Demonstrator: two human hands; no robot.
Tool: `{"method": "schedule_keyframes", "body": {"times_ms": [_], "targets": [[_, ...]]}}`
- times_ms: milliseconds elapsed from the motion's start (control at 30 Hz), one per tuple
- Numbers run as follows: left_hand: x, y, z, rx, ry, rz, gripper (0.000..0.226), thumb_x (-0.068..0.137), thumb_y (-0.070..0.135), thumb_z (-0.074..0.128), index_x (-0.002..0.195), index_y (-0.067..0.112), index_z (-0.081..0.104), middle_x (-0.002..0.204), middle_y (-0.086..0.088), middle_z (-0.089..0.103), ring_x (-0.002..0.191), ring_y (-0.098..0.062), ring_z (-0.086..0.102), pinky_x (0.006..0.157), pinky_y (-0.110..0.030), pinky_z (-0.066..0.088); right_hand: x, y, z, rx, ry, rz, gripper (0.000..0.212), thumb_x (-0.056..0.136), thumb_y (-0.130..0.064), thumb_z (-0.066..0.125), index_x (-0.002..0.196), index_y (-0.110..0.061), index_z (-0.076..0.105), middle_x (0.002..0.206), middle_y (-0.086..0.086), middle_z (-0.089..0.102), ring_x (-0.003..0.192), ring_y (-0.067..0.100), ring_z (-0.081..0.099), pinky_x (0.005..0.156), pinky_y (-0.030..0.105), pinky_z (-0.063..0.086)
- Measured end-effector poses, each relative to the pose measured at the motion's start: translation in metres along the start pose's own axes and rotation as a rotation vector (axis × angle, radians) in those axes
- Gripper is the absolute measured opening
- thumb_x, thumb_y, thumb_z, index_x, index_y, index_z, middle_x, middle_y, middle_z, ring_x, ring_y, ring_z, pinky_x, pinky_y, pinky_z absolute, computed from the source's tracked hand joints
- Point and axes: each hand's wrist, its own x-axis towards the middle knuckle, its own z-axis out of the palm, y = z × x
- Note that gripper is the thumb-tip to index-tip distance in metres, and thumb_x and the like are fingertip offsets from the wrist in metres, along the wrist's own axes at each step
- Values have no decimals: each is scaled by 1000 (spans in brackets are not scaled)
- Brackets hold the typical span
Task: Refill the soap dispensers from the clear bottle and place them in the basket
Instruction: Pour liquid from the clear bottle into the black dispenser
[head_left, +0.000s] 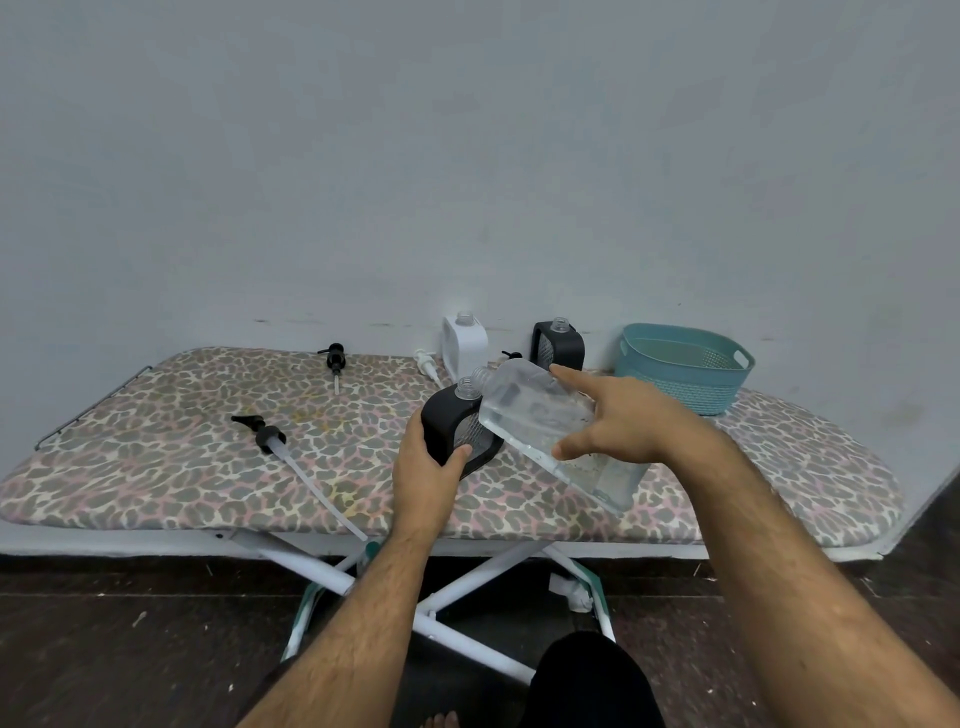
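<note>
**Clear bottle tipped at the black dispenser's neck**

You work near the front edge of the ironing board (156, 467), with bare patterned cover to your left between two loose pumps: one black pump (335, 358) near the back edge, another black pump (270, 436) whose long tube runs out to the front edge. A white pump (427, 366) lies near the back.

Your left hand (428, 467) curls around the side of the black dispenser (447, 421), thumb on its front face. Your right hand (618, 421) grips the clear bottle (540, 415) from above, forefinger stretched out straight and thumb under its near edge. The bottle is tilted, its open mouth just beside the dispenser's open neck, clear liquid inside.

At the back stand a white dispenser (465, 343) and a second black dispenser (558, 345), both uncapped. The teal basket (685, 369) sits at the right; nothing shows inside it.
</note>
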Motion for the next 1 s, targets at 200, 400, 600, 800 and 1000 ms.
{"method": "schedule_keyframes", "body": {"times_ms": [200,400,600,800,1000], "targets": [[1,-1,0,-4,-6,-6,65,85,17,74,142,23,44,128,9,60,115,-8,57,101,-28,46,0,-6,-8,-5,-21,11,100,71,-52,80,153,-50,23,142,-7,55,128,21,51,103,39,45],[0,0,0,-7,-3,-6,65,85,17,74,142,23,44,128,9,60,115,-8,58,100,-28,47,1,-10,-12,-29,-37,34,101,68,-55,79,152,-49,24,137,-10,59,126,20,53,105,43,45],[1,0,-1,-13,-5,-1,65,85,16,74,142,23,45,127,8,60,114,-8,57,100,-26,47,-1,-15,-17,-50,-45,35,100,70,-52,80,153,-47,24,146,-10,53,130,21,51,106,41,43],[1,0,-2,-19,-4,1,65,84,16,75,142,22,45,126,9,60,114,-7,57,97,-23,44,-3,-20,-20,-69,-54,39,100,71,-52,80,154,-46,25,147,-10,51,130,21,50,106,41,43],[1,-2,-1,-21,-9,1,66,84,17,75,142,23,45,128,9,60,116,-7,57,99,-25,45,-4,-24,-23,-86,-58,37,99,71,-52,79,154,-45,25,147,-11,51,128,20,52,105,39,44]]}}
